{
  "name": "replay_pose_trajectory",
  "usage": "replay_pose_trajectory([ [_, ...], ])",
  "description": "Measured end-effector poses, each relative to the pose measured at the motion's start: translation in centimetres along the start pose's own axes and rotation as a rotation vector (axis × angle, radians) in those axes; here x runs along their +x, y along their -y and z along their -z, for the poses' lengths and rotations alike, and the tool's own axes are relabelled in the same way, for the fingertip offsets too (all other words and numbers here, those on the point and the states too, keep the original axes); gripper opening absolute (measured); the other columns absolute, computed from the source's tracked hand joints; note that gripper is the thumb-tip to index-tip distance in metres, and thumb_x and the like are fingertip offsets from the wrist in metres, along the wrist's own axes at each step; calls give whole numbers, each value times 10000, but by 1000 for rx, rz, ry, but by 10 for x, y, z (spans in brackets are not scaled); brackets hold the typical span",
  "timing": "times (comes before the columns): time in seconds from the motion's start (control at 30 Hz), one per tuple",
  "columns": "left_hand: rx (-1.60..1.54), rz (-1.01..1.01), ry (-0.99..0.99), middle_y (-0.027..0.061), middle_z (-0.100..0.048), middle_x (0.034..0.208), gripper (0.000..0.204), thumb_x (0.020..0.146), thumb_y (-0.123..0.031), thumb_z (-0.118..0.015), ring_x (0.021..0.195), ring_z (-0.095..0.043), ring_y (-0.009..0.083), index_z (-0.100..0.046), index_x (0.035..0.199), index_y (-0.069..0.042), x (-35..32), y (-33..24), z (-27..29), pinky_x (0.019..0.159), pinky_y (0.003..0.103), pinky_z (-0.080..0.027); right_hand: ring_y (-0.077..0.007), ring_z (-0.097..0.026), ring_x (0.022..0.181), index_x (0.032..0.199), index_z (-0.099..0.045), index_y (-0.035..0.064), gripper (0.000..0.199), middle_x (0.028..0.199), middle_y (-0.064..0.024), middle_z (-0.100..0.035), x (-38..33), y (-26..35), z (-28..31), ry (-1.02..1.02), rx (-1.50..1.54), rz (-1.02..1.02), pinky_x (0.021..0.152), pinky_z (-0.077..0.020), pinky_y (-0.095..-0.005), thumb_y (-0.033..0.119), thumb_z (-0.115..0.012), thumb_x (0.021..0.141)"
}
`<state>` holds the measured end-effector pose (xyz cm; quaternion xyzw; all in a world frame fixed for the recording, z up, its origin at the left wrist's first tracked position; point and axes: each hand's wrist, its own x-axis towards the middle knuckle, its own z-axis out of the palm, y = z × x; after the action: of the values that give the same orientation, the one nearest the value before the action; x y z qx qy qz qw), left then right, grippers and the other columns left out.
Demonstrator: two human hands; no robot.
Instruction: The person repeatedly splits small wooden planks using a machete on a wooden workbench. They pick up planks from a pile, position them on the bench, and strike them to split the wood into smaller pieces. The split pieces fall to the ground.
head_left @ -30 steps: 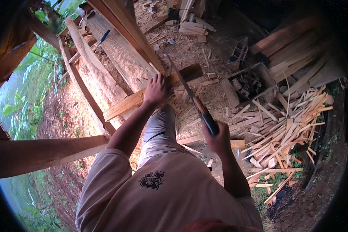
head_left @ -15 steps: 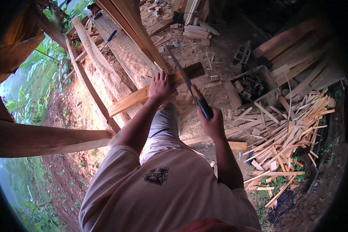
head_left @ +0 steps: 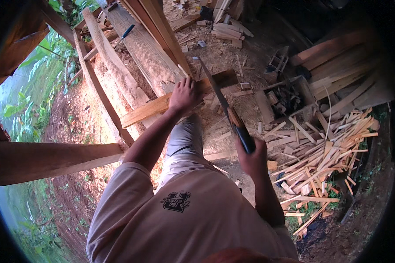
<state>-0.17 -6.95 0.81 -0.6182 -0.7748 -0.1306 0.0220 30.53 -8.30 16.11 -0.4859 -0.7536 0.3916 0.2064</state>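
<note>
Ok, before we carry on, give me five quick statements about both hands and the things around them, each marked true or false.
1. The right hand grips the long-bladed tool by its handle. True.
2. The left hand is raised clear of the board. False: it is on the board.
3. In this view, the long-bladed tool crosses the board to the right of the left hand. True.
4. The pile of wood strips lies on the person's left. False: it lies on the right.
5. The blue-handled tool is in neither hand. True.
</note>
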Motion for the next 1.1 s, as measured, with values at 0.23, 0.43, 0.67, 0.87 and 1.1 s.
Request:
replay_pose_trajectory([
  [0.23,22,-29,-7,191,-570,1253,639,894,-542,-663,1206,-527,349,-625,1226,2,7,-7,-2,1031,449,-437,-348,-713,636,713,-633,-44,343,596,-203,-615,135,-10,-87,-10,170,24,584,-489,-459,233,-737,886],
  [0.43,20,30,-39,179,-571,1274,693,904,-574,-650,1233,-525,339,-587,1275,9,7,-8,-3,1047,452,-428,-283,-691,601,709,-623,-23,334,601,-173,-609,103,-23,-82,-10,222,90,572,-477,-424,230,-739,894],
  [0.67,50,53,-36,180,-556,1313,751,920,-634,-609,1276,-506,324,-586,1282,23,5,-7,1,1071,445,-410,-114,-544,484,730,-627,46,295,567,-16,-561,-63,-77,-4,-31,142,-55,471,-399,-302,212,-754,938],
  [0.87,51,-11,-82,171,-563,1304,770,912,-620,-620,1277,-506,315,-575,1315,34,2,-4,-5,1067,432,-415,-138,-596,584,813,-677,-10,257,645,-92,-636,-109,-32,53,11,122,-236,572,-469,-350,205,-796,891],
  [1.1,-80,22,17,239,-524,1401,785,906,-589,-641,1341,-466,371,-545,1338,60,3,-5,6,1131,466,-385,-169,-580,512,691,-600,-6,370,542,-79,-548,46,-29,-32,35,216,-100,521,-440,-386,234,-748,932],
])
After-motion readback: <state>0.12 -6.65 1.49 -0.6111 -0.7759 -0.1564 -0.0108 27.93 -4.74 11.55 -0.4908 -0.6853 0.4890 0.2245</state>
